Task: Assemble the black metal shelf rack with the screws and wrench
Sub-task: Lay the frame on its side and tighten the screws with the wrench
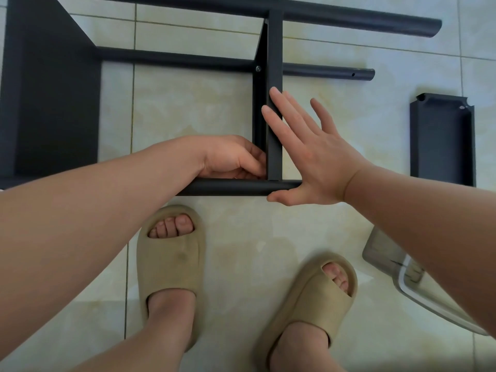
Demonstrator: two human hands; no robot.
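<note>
1. The black metal shelf rack (174, 60) lies on the tiled floor (188, 108), spanning 9 to 1 o'clock.
2. The left hand (230, 157) curls its fingers at the joint of the shelf panel (275, 76) and the near tube (228, 187). Whether it holds anything cannot be told.
3. The right hand (308, 154) is spread flat and grips nothing. Its straight fingers press the panel's edge.
4. A loose shelf tray (442, 140) lies at 3 o'clock.

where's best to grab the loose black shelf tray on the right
Probably pinch a long raised rim of the shelf tray, coming from above with the right hand. It lies flat, hollow side up, so only the upturned lips give fingers an edge; that hand is open and nearest.
</note>
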